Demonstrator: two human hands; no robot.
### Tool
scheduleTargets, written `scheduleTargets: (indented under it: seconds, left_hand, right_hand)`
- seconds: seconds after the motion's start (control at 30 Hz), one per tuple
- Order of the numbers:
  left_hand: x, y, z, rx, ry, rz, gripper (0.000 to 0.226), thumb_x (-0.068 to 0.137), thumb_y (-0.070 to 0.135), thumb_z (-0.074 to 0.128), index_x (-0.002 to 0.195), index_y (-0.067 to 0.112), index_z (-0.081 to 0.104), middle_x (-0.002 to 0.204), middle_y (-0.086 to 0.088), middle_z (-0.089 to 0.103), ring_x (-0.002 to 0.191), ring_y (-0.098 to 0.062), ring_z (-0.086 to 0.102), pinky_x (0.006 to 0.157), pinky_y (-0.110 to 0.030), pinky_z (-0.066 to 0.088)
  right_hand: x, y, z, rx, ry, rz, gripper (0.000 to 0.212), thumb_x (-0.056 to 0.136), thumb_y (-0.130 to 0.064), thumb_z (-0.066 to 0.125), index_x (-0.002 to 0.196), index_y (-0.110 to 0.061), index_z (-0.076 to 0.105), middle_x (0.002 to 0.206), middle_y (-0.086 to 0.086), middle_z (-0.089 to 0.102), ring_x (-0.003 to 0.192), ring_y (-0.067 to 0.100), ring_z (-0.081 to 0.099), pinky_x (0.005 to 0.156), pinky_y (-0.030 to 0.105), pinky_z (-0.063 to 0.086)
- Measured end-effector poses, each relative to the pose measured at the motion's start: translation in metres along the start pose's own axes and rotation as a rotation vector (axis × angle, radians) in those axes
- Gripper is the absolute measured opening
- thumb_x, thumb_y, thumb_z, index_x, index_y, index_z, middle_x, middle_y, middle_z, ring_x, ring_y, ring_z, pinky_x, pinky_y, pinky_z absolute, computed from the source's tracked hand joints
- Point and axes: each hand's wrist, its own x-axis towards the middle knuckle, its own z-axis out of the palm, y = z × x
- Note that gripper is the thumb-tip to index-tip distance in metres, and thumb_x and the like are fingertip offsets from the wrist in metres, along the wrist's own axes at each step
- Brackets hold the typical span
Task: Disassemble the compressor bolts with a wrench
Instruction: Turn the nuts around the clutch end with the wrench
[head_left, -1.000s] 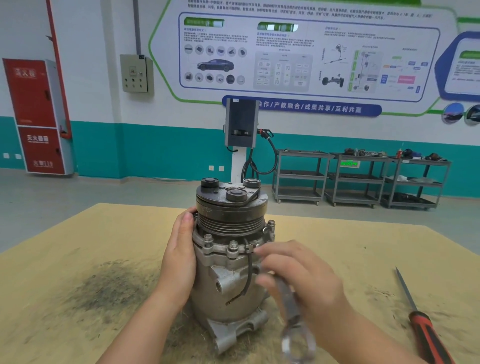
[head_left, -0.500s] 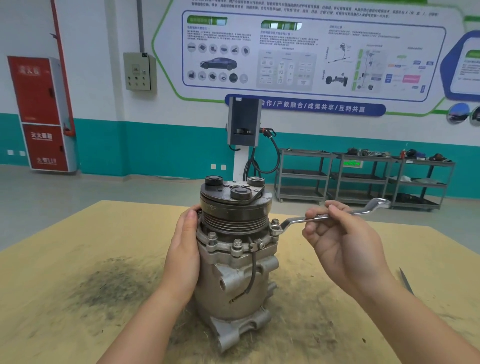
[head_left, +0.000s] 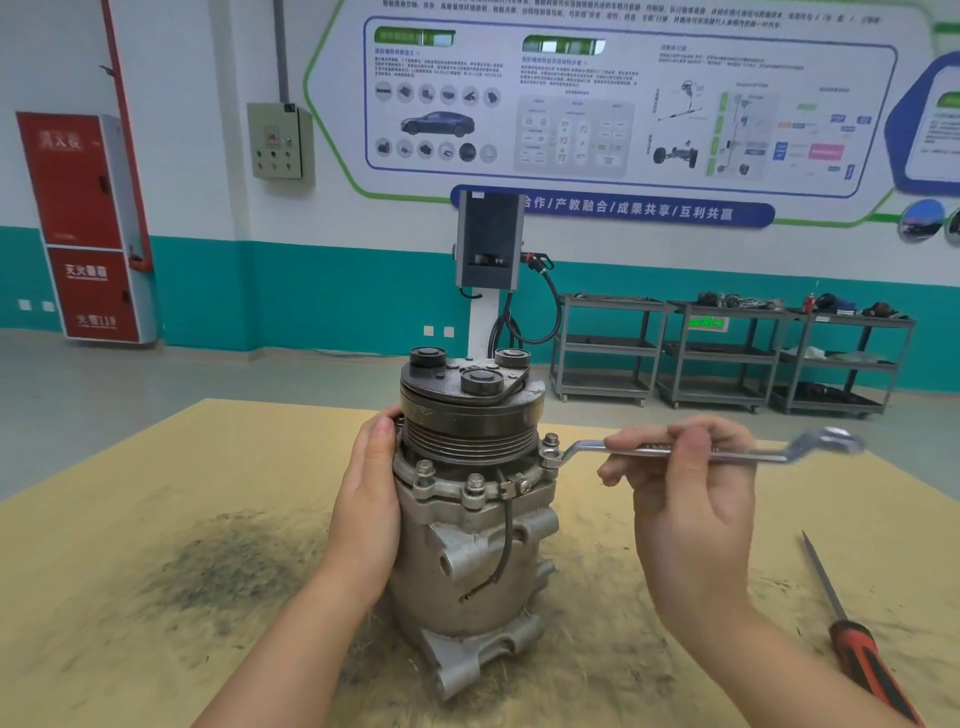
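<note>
Loosening a flange bolt (head_left: 549, 451) on the compressor (head_left: 470, 525) with a wrench (head_left: 691, 451), person at the table (head_left: 156, 597).

Compressor stood upright mid-table, pulley end up. Left hand (head_left: 369, 499) lay flat against the compressor's left side, fingers straight, steadying it. Right hand (head_left: 685, 488), right of the compressor, had fingers curled round the wrench shank; wrench ran roughly level, near ring end seated on the bolt at the compressor's right flange, far end pointing away. Other bolts (head_left: 475, 486) sat along the compressor's front flange. Screwdriver (head_left: 857, 639) with red-black handle lay on the table well right of the compressor.
</note>
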Motion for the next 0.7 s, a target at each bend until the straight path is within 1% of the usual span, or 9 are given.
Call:
scheduleTargets:
  seconds: [0.1,0.17,0.23,0.27,0.33,0.43,0.5,0.6,0.7]
  left_hand:
    - [-0.001,0.003,0.001,0.023,-0.005,0.019,0.029,0.105,0.042,0.031,0.108,0.043,0.059,0.094,0.037,0.067,0.09,0.022,0.058,0.068,0.003,0.041]
    - [-0.002,0.004,0.001,0.027,-0.011,0.016,0.028,0.105,0.043,0.03,0.107,0.044,0.058,0.092,0.04,0.065,0.088,0.024,0.057,0.065,0.005,0.039]
    - [-0.002,0.003,0.0,0.029,-0.013,0.017,0.03,0.104,0.045,0.03,0.109,0.043,0.059,0.093,0.039,0.066,0.089,0.023,0.058,0.064,0.005,0.039]
    - [-0.002,0.003,0.0,0.03,-0.013,0.019,0.031,0.104,0.045,0.029,0.11,0.042,0.059,0.094,0.037,0.066,0.089,0.022,0.058,0.064,0.004,0.04]
    - [-0.002,0.002,-0.001,0.027,-0.016,0.024,0.033,0.104,0.045,0.029,0.113,0.039,0.06,0.097,0.033,0.068,0.091,0.018,0.06,0.067,0.002,0.041]
    - [-0.002,0.003,-0.001,0.034,-0.024,0.022,0.032,0.104,0.045,0.029,0.112,0.04,0.06,0.096,0.034,0.067,0.091,0.02,0.059,0.067,0.003,0.041]
    - [-0.002,0.002,-0.001,0.027,-0.023,0.021,0.031,0.104,0.045,0.03,0.111,0.04,0.06,0.096,0.034,0.068,0.091,0.02,0.059,0.067,0.003,0.041]
    - [-0.001,0.001,-0.001,0.021,-0.02,0.021,0.032,0.104,0.045,0.03,0.112,0.039,0.061,0.098,0.032,0.068,0.093,0.017,0.06,0.068,0.002,0.042]
    - [0.0,0.001,-0.001,0.029,-0.026,0.021,0.033,0.104,0.047,0.03,0.114,0.04,0.061,0.1,0.031,0.068,0.095,0.016,0.06,0.068,0.002,0.042]
  right_hand:
    - [-0.015,0.002,0.003,-0.231,-0.205,-0.364,0.009,0.103,-0.031,0.042,0.1,-0.028,0.049,0.092,0.006,0.067,0.07,0.02,0.067,0.068,0.03,0.055]
    - [-0.022,0.002,0.003,-0.386,-0.33,-0.47,0.015,0.104,-0.03,0.042,0.097,-0.021,0.053,0.1,0.003,0.064,0.082,0.015,0.068,0.074,0.025,0.055]
    - [-0.024,-0.001,0.006,-0.488,-0.374,-0.506,0.02,0.103,-0.032,0.042,0.097,-0.019,0.056,0.101,-0.002,0.063,0.089,0.01,0.067,0.078,0.02,0.054]
    - [-0.022,-0.005,0.009,-0.476,-0.359,-0.465,0.017,0.103,-0.033,0.042,0.099,-0.026,0.057,0.099,-0.004,0.064,0.088,0.01,0.067,0.077,0.019,0.054]
    - [-0.013,-0.015,0.014,-0.327,-0.214,-0.279,0.015,0.102,-0.028,0.04,0.1,-0.037,0.052,0.092,-0.001,0.069,0.077,0.015,0.069,0.071,0.022,0.054]
    - [0.009,-0.026,0.009,-0.04,0.033,0.126,0.011,0.103,-0.017,0.035,0.097,-0.021,0.043,0.077,0.012,0.07,0.059,0.023,0.065,0.06,0.028,0.054]
    - [0.021,-0.024,0.002,0.111,0.109,0.371,0.015,0.105,-0.011,0.032,0.094,-0.014,0.042,0.069,0.012,0.069,0.051,0.021,0.06,0.055,0.028,0.052]
    - [0.03,-0.017,-0.004,0.291,0.142,0.591,0.019,0.103,-0.007,0.034,0.089,-0.009,0.046,0.065,0.012,0.067,0.049,0.018,0.058,0.052,0.026,0.052]
    - [0.033,-0.012,-0.008,0.394,0.132,0.721,0.016,0.101,-0.006,0.036,0.09,-0.007,0.048,0.068,0.012,0.067,0.051,0.018,0.058,0.052,0.026,0.053]
